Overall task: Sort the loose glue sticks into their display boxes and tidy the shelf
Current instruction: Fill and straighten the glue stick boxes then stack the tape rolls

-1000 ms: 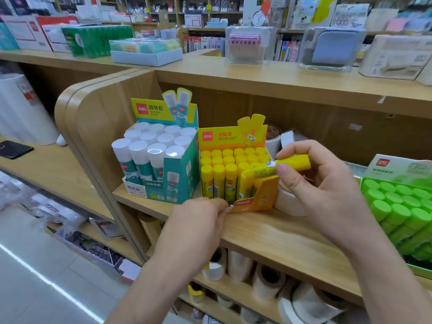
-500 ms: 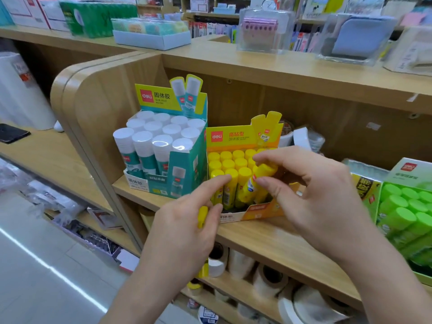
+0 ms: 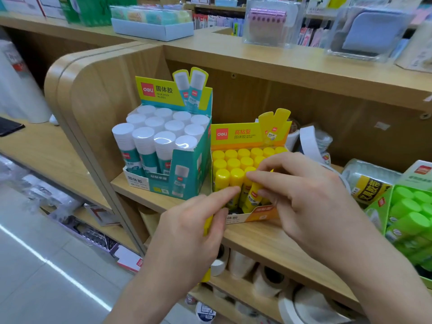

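Observation:
A yellow display box (image 3: 253, 136) full of yellow glue sticks stands on the wooden shelf (image 3: 264, 244). My right hand (image 3: 301, 197) pinches one yellow glue stick (image 3: 253, 196), tilted, at the box's front row. My left hand (image 3: 194, 237) is closed around several more yellow glue sticks (image 3: 208, 224), whose ends show above and below the fist; its forefinger reaches toward the box front. A teal display box (image 3: 184, 174) of white-capped glue sticks stands to the left, touching the yellow box.
A green box of green glue sticks (image 3: 411, 218) sits at the right edge. Tape rolls (image 3: 311, 139) lie behind the yellow box, more on the lower shelf (image 3: 268, 281). Boxed stationery lines the counter top (image 3: 152, 29) above. A curved wooden side panel (image 3: 77, 94) bounds the left.
My right hand has brought the yellow stick from above the box's right side down into the front row. My left hand rose to the box front. The box's front flap now stands straight.

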Tool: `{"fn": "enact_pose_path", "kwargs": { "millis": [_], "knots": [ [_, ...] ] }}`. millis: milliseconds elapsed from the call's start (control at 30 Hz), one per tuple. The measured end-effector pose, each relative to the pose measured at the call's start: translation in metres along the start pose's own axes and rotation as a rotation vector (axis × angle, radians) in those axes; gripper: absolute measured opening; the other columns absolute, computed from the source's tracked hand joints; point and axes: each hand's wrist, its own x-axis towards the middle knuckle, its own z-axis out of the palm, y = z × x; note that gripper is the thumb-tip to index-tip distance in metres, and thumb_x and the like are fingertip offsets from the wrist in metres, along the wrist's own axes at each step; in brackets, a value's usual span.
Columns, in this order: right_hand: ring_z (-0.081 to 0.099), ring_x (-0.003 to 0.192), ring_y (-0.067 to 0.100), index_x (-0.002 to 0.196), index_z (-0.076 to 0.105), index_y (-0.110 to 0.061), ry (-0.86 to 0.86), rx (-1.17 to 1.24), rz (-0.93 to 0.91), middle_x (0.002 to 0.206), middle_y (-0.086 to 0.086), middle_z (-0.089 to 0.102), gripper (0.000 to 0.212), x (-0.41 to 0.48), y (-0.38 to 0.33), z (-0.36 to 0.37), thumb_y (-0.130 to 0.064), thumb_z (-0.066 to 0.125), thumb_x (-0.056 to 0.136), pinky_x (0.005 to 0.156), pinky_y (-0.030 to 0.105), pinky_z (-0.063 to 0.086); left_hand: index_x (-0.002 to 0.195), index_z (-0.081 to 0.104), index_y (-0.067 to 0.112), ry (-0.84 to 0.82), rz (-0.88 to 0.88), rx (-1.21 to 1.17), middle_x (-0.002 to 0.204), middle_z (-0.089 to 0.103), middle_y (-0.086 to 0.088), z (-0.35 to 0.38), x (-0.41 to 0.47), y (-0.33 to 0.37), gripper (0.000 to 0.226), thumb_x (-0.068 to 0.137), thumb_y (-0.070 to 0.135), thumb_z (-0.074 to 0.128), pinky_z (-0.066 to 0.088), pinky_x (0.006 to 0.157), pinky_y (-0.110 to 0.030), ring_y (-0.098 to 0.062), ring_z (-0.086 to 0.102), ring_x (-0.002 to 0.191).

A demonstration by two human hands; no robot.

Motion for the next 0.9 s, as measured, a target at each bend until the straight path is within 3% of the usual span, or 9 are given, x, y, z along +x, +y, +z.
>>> {"fn": "enact_pose_path", "kwargs": {
  "millis": [133, 333, 567, 700, 833, 900],
  "knots": [
    [0.064, 0.079, 0.026, 0.095, 0.073, -0.014, -0.050, 0.006, -0.009, 0.090, 0.001, 0.069, 0.022, 0.003, 0.000, -0.003, -0.012, 0.066, 0.074, 0.064, 0.041, 0.056, 0.122, 0.063, 0.034, -0.017, -0.016, 0.044, 0.091, 0.068, 0.012, 0.000, 0.001, 0.000, 0.035, 0.089, 0.030, 0.055, 0.048, 0.071, -0.026, -0.005, 0.061, 0.083],
    [0.062, 0.079, 0.024, 0.089, 0.076, -0.013, -0.005, -0.021, 0.000, 0.090, 0.003, 0.067, 0.015, 0.001, -0.002, -0.002, -0.008, 0.075, 0.075, 0.065, 0.035, 0.054, 0.120, 0.065, 0.034, -0.015, -0.018, 0.069, 0.100, 0.070, 0.016, -0.004, 0.003, 0.000, 0.037, 0.085, 0.025, 0.058, 0.044, 0.080, -0.011, -0.001, 0.058, 0.095],
    [0.058, 0.073, 0.025, 0.092, 0.078, -0.013, -0.015, -0.013, 0.012, 0.078, 0.001, 0.065, 0.022, 0.000, -0.001, 0.006, -0.005, 0.081, 0.072, 0.056, 0.040, 0.053, 0.122, 0.061, 0.039, -0.034, -0.022, 0.001, 0.088, 0.055, 0.032, -0.007, 0.003, 0.001, 0.037, 0.087, 0.028, 0.057, 0.039, 0.076, -0.001, 0.008, 0.055, 0.088],
    [0.057, 0.076, 0.023, 0.096, 0.077, -0.017, -0.003, -0.019, 0.025, 0.081, -0.003, 0.064, 0.018, -0.005, -0.002, 0.005, -0.016, 0.068, 0.080, 0.059, 0.041, 0.051, 0.112, 0.068, 0.036, 0.032, -0.057, -0.177, 0.088, 0.062, 0.033, -0.009, 0.004, 0.004, 0.028, 0.087, 0.027, 0.059, 0.040, 0.074, -0.002, 0.008, 0.060, 0.088],
    [0.056, 0.086, 0.022, 0.104, 0.074, -0.015, 0.066, -0.006, 0.082, 0.094, -0.001, 0.066, 0.024, -0.009, -0.010, 0.004, -0.025, 0.061, 0.087, 0.072, 0.042, 0.049, 0.103, 0.069, 0.029, 0.102, -0.151, -0.574, 0.074, 0.064, 0.004, -0.011, 0.007, 0.015, 0.016, 0.093, 0.023, 0.059, 0.049, 0.057, -0.018, -0.011, 0.060, 0.056],
    [0.056, 0.090, 0.019, 0.109, 0.071, -0.016, 0.120, 0.116, 0.133, 0.097, -0.002, 0.065, 0.028, -0.014, -0.022, -0.002, -0.032, 0.059, 0.090, 0.079, 0.034, 0.047, 0.100, 0.069, 0.020, 0.183, -0.194, -0.739, 0.068, 0.060, -0.004, -0.010, 0.009, 0.022, 0.016, 0.094, 0.018, 0.054, 0.048, 0.053, -0.022, -0.016, 0.057, 0.053]
  ]
}}
